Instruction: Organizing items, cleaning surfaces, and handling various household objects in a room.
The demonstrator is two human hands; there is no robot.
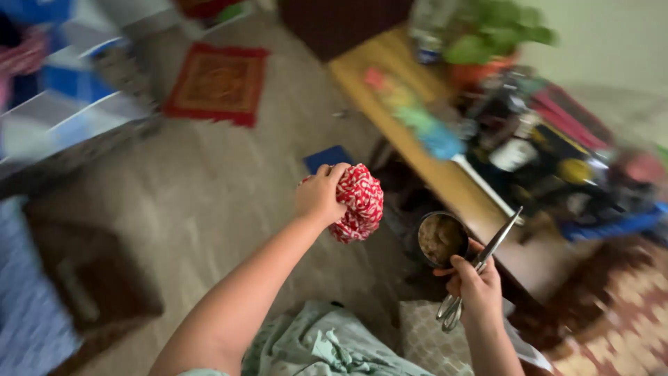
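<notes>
A round metal tin (442, 239) stands on the floor just off the near end of the wooden worktop (445, 177), its mouth open and filled with a pale brownish mass too blurred to identify. The right hand (477, 285) hovers just beside the tin's near rim, fingers curled around the looped handles of a pair of metal scissors (481, 268); the blades lie together and slant up toward the worktop's near edge. The left hand (320, 195) is raised above the floor, well left of the tin, its fingers clenched over the top of a bunched red-and-white patterned cloth (358, 203) that hangs in a rounded bundle beneath the grip. At the worktop's far end stands a potted green plant (490, 38) in an orange pot, with a clear bottle (429, 28) just beside it; along its left edge runs a row of soft coloured shapes, pink through green to blue (410, 108), and the right side carries a crowded, blurred heap of dark items. A pale green crumpled fabric (323, 345) lies at the lower edge of the view. The floor (209, 188) is grey-beige, with 1 red patterned mat (218, 83) far off and a small blue square (328, 157) near the worktop's left edge.
</notes>
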